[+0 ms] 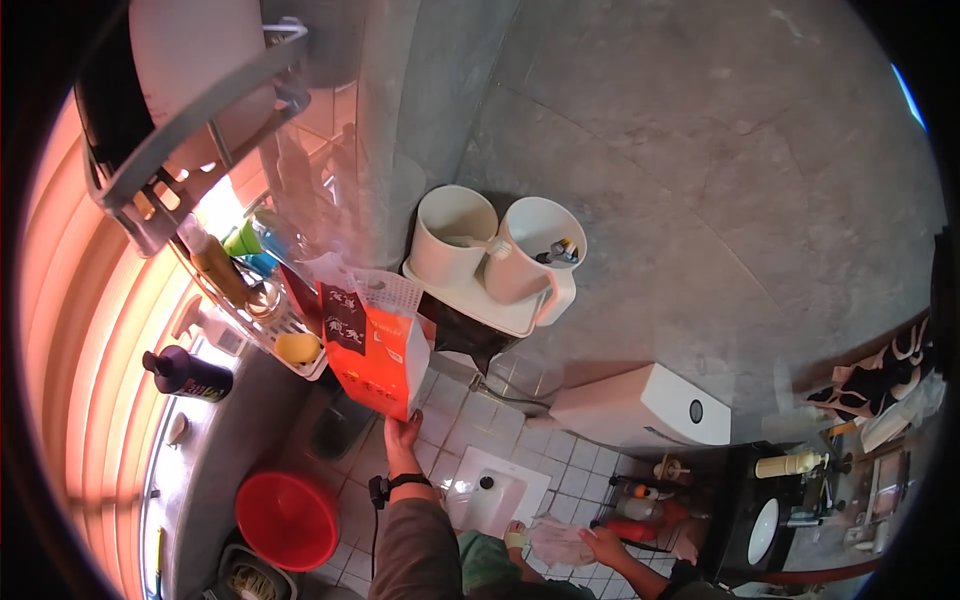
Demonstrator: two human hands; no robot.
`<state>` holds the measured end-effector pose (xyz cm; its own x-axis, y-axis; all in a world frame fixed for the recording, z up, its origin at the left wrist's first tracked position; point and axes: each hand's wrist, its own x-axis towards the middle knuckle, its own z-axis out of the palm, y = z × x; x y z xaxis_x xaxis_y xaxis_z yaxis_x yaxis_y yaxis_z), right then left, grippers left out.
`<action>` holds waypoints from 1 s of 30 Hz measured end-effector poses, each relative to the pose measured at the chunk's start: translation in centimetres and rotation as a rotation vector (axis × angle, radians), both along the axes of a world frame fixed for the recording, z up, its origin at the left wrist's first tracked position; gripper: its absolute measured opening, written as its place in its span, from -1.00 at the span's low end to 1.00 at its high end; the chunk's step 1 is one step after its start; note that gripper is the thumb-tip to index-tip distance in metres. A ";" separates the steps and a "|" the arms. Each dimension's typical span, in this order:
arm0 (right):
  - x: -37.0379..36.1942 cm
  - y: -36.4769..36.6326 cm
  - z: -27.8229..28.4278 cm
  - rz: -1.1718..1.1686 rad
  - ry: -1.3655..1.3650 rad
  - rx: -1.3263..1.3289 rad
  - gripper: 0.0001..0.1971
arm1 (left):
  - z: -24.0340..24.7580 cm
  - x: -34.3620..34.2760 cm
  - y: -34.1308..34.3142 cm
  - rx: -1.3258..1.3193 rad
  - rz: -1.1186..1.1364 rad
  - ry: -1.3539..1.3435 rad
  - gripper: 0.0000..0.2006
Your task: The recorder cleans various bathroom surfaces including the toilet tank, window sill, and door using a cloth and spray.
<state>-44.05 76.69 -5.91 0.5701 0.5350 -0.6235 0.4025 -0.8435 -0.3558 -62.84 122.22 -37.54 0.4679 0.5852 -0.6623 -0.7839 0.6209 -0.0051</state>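
Now, in the head view, a red-orange bag [378, 360] with black panels is held up by the left hand [403, 436], whose fingers are clamped on its lower edge; part of the grip is hidden behind the bag. The bag is seen just beside a white slatted rack [312, 362], on which a yellow object [297, 348] is carried. On the left wrist a black band [408, 480] is worn. Lower and farther right, a pale pink, crumpled sheet [556, 541] is gripped at its right edge by the right hand [604, 547], with the fingers closed on it; whether it is cloth or film cannot be told. Two white cups [445, 268] are seen side by side beyond the bag, against a grey wall [680, 190]. On the tiled floor, a red basin [287, 518] is seen at the left and a white squat toilet [480, 510] between the hands.
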 end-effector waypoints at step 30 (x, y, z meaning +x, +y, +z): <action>-2.5 8.3 -3.7 0.971 0.087 -0.075 -0.54 | 23.2 -4.3 -21.8 0.905 -0.627 0.612 -0.79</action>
<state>-46.59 85.01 -9.65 -0.1467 0.7046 -0.6943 0.9089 -0.1809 -0.3756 -67.13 100.40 -14.38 0.5879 0.7309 -0.3467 -0.0771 0.4773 0.8754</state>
